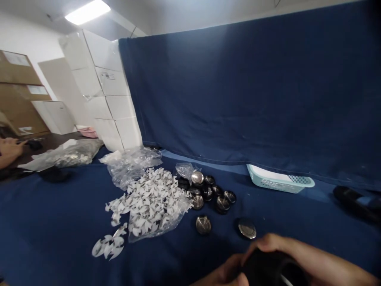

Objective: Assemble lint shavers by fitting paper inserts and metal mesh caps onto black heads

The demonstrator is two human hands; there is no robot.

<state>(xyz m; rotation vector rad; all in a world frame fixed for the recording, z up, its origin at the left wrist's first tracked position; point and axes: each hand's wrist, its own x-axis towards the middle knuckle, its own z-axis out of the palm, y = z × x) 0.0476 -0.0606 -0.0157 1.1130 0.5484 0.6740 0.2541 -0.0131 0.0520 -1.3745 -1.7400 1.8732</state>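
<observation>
While my left hand (222, 274) and right hand (268, 244) wrap the black cylindrical part (268, 268), my grip sits snug and firm, near a round steel cap (247, 229).

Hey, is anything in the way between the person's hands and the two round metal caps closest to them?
Nothing visible is. The right hand and left hand hold a black cylindrical object, and only blue cloth lies between them and the left metal cap and right metal cap.
</observation>
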